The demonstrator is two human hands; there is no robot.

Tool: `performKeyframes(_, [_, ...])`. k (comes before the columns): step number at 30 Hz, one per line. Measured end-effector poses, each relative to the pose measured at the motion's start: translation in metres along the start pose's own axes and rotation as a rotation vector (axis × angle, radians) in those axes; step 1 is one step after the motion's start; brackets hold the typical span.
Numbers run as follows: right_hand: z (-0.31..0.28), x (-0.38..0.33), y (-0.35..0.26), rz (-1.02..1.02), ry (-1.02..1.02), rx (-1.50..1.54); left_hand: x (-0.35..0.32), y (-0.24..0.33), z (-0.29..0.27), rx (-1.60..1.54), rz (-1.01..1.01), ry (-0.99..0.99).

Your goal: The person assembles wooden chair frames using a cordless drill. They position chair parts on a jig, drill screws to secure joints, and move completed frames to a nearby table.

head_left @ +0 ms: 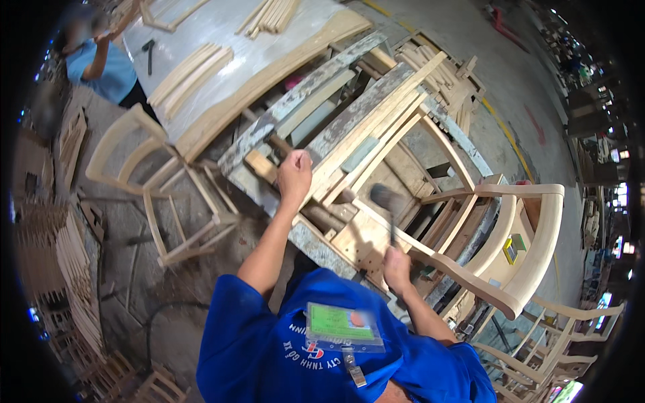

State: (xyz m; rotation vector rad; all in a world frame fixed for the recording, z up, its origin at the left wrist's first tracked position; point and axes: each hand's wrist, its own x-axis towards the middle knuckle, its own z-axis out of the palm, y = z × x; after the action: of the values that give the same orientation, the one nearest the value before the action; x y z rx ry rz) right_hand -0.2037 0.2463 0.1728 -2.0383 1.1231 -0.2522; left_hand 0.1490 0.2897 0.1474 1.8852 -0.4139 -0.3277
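Observation:
My right hand (396, 267) is closed round the handle of a mallet (385, 197), whose dark head is smeared by motion above the chair frame. The pale wooden chair frame (463, 277) lies on its side across the bench, its curved back to the right. At the bench's left part, my left hand (294, 178) is closed beside a wooden rail (356, 154). A short brown piece (280, 142) shows just beyond its fingers; whether they grip it is hidden. A grey-green block (359, 154) rests near the frame's far leg.
The worn workbench (322, 252) carries long rails. Another chair frame (168, 181) stands at left, by a metal-topped table (201, 30) holding curved slats (191, 75) and a hammer (148, 54). A person in light blue (111, 70) is there. More chair frames (557, 342) stand lower right.

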Motion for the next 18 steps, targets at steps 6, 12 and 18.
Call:
performKeyframes(6, [-0.171, 0.081, -0.132, -0.182, 0.44, 0.49, -0.019, 0.048, 0.066, 0.289, 0.636, -0.348])
performKeyframes(12, [-0.302, 0.163, -0.237, -0.711, 0.708, 0.63, -0.041, 0.015, 0.115, 0.598, 0.903, -0.868])
performKeyframes(18, [-0.305, 0.276, -0.233, -0.824, 0.915, 0.72, -0.044, 0.006, 0.117, 0.627, 0.89, -0.814])
